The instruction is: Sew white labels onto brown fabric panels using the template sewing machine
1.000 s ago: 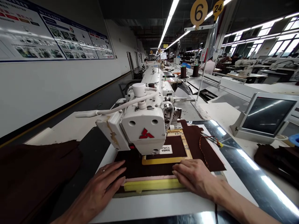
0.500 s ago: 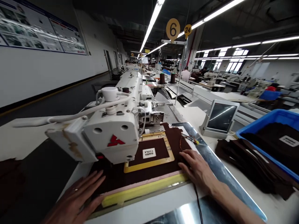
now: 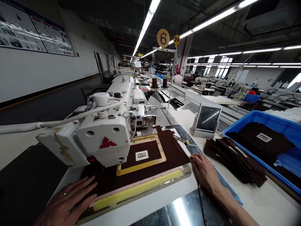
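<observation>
"Polished metal gleams along the near side of the table (image 3: pixel 164 210). How do the hands sit on the work?"

"The left hand (image 3: pixel 68 201) lies spread, fingers resting on the brown cloth (image 3: pixel 174 150) and grasping nothing. I'd guess it's there to steady that side."

"And the right hand (image 3: pixel 204 171)?"

"Curled at the cloth's right corner. I cannot tell whether its grip pinches the corner or merely touches it."

"What about the yellow strip (image 3: pixel 138 188)?"

"It runs along the cloth's near edge, perhaps as a guide for lining it up."

"Beyond that?"

"A yellow frame (image 3: pixel 143 166) lies on the cloth, probably to press it smooth. Inside it sits a white label (image 3: pixel 142 155), upside down from this side. The sewing machine (image 3: pixel 119 147) hides the frame's left part."

"And to the right?"

"A stack of brown pieces (image 3: pixel 237 163) beside a blue tub (image 3: pixel 282 124), presumably for easy reach, and a small screen (image 3: pixel 208 117) facing this way."

"Farther off?"

"Dark thread cones (image 3: pixel 154 83), then a person in a pale top (image 3: pixel 178 79)."
</observation>
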Action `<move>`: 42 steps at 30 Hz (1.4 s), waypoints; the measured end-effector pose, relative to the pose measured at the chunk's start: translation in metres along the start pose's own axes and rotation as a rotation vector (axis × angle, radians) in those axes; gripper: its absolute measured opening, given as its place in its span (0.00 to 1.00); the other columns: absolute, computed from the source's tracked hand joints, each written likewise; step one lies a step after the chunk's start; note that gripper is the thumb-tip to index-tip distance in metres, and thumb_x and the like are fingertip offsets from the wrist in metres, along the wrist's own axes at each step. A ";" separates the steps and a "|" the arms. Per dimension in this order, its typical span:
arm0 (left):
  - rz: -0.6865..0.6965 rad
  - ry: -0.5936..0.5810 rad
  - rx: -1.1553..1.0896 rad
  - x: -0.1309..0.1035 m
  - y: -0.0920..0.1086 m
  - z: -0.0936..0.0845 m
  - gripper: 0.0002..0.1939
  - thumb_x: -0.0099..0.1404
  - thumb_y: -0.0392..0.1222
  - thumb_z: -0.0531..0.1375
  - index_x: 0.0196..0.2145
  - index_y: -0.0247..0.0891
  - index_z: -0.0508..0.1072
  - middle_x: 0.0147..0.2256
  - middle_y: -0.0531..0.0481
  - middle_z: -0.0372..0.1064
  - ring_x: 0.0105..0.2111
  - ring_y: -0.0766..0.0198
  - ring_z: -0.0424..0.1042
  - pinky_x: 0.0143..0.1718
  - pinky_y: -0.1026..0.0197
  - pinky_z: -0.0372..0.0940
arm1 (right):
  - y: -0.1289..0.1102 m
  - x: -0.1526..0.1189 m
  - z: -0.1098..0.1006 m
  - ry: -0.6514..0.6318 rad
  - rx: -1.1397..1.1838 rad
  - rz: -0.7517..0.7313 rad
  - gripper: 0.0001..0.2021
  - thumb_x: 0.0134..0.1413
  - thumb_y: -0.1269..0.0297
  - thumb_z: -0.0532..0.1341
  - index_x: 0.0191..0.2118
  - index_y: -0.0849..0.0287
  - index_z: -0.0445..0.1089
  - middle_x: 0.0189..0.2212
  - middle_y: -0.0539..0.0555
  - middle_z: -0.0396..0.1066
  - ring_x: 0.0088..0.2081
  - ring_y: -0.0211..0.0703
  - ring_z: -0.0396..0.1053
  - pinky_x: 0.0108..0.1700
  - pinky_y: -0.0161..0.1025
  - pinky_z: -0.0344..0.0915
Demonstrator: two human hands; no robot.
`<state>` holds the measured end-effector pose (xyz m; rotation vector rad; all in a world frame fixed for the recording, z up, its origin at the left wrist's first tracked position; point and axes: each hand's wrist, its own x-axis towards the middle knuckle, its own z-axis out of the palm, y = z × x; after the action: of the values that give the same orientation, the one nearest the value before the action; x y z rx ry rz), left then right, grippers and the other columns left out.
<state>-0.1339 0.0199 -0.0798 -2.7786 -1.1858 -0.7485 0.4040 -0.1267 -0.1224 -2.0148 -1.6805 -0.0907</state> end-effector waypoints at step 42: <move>-0.066 -0.079 0.091 0.010 0.009 -0.006 0.20 0.72 0.63 0.54 0.47 0.55 0.81 0.54 0.56 0.76 0.52 0.54 0.77 0.54 0.55 0.74 | 0.001 -0.003 0.003 0.001 0.027 0.022 0.15 0.74 0.55 0.49 0.42 0.55 0.69 0.46 0.58 0.71 0.46 0.52 0.70 0.51 0.49 0.66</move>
<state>-0.1240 0.0188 -0.0682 -2.7308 -1.2964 -0.5779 0.4033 -0.1287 -0.1262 -2.0124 -1.6501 -0.0602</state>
